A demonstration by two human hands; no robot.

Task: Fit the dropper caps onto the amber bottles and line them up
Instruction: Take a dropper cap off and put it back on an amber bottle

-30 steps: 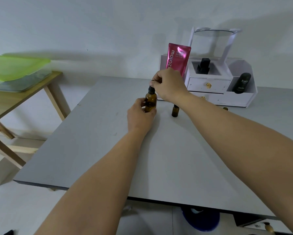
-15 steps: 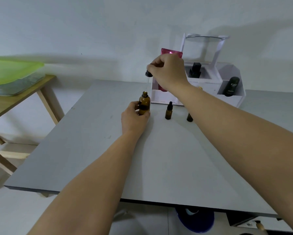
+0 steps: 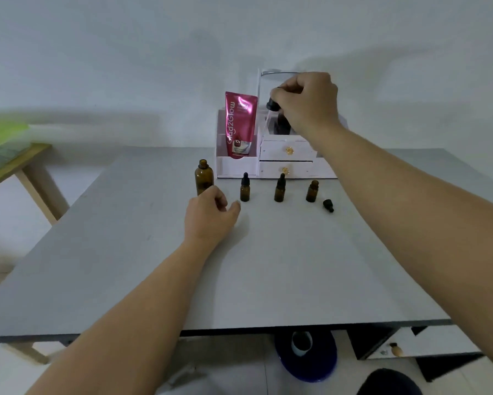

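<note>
Your right fingers (image 3: 283, 93) pinch the dropper cap (image 3: 271, 104) high over the surface's (image 3: 268, 266) far edge, its pipette hanging straight down. The tall amber bottle (image 3: 204, 178) stands upright and open below and to the left, at the row's left end; your left hand (image 3: 211, 220), loosely curled on nothing, rests just before its base. The pink tube (image 3: 241, 124) rises beside that path. Rightward stand a capped small bottle (image 3: 245, 191), a second capped bottle (image 3: 280, 191), an uncapped small bottle (image 3: 312, 191) and a loose cap (image 3: 328, 205).
</note>
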